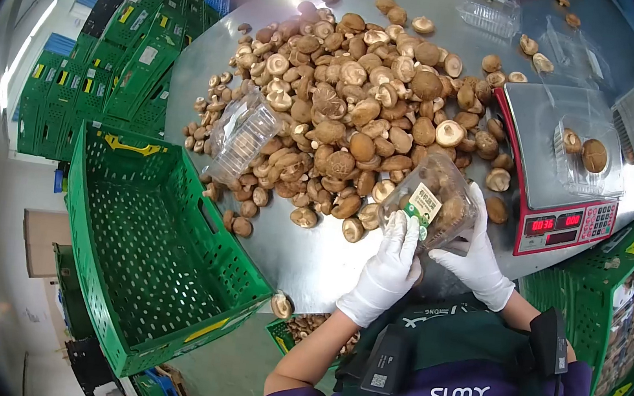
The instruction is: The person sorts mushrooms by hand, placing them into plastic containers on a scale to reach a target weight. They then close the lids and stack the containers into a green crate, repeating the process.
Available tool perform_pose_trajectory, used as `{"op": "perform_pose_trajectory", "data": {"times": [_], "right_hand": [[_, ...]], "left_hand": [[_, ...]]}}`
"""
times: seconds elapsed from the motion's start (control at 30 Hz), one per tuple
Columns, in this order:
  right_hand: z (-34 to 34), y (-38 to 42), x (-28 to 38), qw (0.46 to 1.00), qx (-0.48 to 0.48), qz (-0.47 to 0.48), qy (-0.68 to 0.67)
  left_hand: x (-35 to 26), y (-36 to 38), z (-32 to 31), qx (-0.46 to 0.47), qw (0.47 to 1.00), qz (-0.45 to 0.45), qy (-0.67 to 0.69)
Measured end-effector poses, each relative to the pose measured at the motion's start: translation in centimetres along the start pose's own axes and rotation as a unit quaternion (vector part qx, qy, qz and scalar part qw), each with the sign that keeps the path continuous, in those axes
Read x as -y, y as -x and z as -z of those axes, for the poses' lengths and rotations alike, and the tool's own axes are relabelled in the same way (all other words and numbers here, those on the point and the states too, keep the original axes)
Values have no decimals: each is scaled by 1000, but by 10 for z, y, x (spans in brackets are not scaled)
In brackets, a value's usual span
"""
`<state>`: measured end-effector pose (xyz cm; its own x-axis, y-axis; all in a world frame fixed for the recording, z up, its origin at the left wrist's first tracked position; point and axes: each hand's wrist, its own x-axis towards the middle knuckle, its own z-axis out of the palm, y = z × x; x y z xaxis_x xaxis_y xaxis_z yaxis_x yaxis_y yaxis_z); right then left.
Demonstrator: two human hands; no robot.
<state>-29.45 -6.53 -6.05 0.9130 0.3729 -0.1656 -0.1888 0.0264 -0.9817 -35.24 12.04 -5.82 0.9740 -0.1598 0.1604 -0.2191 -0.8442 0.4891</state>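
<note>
Between my gloved hands is a clear plastic clamshell box (pixel 457 187) with brown shiitake mushrooms inside and a cream and green label (pixel 423 205) on its face. My left hand (pixel 390 266) has its fingers against the label's lower edge. My right hand (pixel 478 253) grips the box's right side, thumb below. Just beyond lies a large heap of shiitake mushrooms (pixel 343 114) on the steel table (pixel 305 264). An open clear box (pixel 241 137) rests on the heap's left side. To the right, a red digital scale (pixel 567 227) carries another open box (pixel 586 164) with two mushrooms.
A green perforated crate (pixel 144 248) stands at the table's left edge. Further clear boxes (pixel 490 9) lie at the back right. Stacked green crates (pixel 136 57) line the far left. Another green crate (pixel 606 289) with packed goods stands right, and a mushroom-filled crate (pixel 309 328) sits below the table.
</note>
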Motion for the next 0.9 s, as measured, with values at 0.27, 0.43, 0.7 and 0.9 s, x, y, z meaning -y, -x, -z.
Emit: {"op": "perform_pose_trajectory", "data": {"times": [0.27,0.43,0.7,0.9], "right_hand": [[1,-5,-37,994,-109,28,-7],[18,-4,-35,985,-117,-77,-102],[11,2,-13,950,-116,-144,-250],[19,9,-6,936,-94,-168,-295]], "left_hand": [[-15,-14,8,46,983,-64,-167],[-23,-37,39,25,996,-80,-4],[6,-77,73,-94,966,102,217],[52,-93,73,-167,865,206,425]]}}
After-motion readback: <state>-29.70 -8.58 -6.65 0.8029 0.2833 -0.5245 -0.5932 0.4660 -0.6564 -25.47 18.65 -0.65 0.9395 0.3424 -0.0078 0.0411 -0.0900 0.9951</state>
